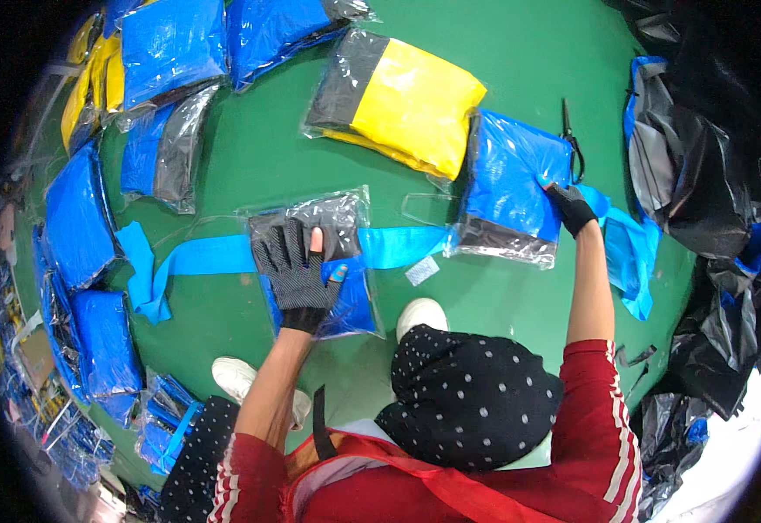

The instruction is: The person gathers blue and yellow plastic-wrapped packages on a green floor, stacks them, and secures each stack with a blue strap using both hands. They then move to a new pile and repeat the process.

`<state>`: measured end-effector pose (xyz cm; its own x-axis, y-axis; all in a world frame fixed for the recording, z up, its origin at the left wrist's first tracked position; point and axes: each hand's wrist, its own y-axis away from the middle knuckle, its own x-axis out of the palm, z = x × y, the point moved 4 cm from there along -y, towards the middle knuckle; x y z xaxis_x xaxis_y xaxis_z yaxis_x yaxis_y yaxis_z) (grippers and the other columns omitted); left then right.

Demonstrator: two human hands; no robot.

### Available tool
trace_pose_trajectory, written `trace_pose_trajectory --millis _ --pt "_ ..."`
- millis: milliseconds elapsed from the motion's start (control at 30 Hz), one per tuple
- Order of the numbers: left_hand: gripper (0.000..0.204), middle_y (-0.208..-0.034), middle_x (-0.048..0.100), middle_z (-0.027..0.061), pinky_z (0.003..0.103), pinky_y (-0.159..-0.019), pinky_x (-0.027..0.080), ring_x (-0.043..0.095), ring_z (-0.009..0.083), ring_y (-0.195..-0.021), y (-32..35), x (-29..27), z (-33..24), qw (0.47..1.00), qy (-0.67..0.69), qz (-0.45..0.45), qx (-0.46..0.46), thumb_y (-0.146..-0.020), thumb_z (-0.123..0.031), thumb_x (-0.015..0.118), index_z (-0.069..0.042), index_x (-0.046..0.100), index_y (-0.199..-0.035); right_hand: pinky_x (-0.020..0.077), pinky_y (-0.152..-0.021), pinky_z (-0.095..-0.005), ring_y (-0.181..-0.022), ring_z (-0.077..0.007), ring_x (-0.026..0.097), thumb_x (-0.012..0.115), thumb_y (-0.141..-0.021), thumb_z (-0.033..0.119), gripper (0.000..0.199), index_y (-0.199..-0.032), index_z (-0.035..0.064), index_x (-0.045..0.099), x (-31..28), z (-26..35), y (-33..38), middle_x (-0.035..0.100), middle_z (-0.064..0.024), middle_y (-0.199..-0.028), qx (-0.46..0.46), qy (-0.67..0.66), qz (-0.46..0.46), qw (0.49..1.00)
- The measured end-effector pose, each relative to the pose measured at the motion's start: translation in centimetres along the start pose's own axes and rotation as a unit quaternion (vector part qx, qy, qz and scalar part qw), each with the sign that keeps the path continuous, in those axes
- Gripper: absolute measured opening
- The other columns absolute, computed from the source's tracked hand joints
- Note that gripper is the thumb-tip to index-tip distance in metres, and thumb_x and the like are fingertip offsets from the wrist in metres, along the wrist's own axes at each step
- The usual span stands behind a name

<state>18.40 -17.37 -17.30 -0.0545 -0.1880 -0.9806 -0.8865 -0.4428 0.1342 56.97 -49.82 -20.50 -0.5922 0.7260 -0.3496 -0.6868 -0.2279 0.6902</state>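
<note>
My left hand (293, 266), in a dark dotted glove with bare thumb and fingertip showing, lies flat with fingers spread on a grey-and-blue folded packet (350, 301) in clear plastic. A light-blue cloth strip (210, 256) runs beneath this packet and on to the right. My right hand (569, 209), also gloved, grips the right edge of a second blue-and-grey packet (515, 183); its far fingers are hidden. This packet lies over the strip too. Beyond my right hand the strip's other end (631, 261) spreads loosely on the green floor.
A yellow-and-grey packet (415, 100) touches the right packet's far side. Black scissors (570, 144) lie near its far right corner. More wrapped blue packets (80, 218) line the left. Crumpled black sheeting (703, 174) borders the right. A small white label (421, 271) lies between the packets.
</note>
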Motion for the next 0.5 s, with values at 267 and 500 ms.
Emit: trace_pose_trajectory --millis 267,500 --pt "0.058 -0.138 0.034 0.0175 0.054 -0.108 0.007 0.022 0.034 -0.133 -0.5 -1.2 1.6 0.998 -0.005 -0.051 0.038 -0.084 -0.046 0.047 -0.017 0.04 -0.133 0.0484 -0.073 -0.0274 -0.085 -0.0149 0.059 0.07 -0.076 0.016 0.035 -0.106 0.001 0.059 -1.1 6.9 15.0 0.063 -0.0085 -0.097 -0.297 -0.053 -0.183 0.936" --pt "0.041 -0.127 0.049 0.0083 0.033 -0.104 0.029 0.04 0.0214 -0.122 2.5 -2.6 11.5 0.761 0.618 0.033 -0.194 -0.098 -0.029 0.032 -0.005 0.046 -0.129 0.0488 -0.062 -0.0318 -0.067 -0.0161 0.058 0.07 -0.074 0.018 0.035 -0.102 0.0025 0.054 23.3 6.4 17.5 0.062 -0.0073 -0.082 -0.161 -0.099 0.14 0.972"
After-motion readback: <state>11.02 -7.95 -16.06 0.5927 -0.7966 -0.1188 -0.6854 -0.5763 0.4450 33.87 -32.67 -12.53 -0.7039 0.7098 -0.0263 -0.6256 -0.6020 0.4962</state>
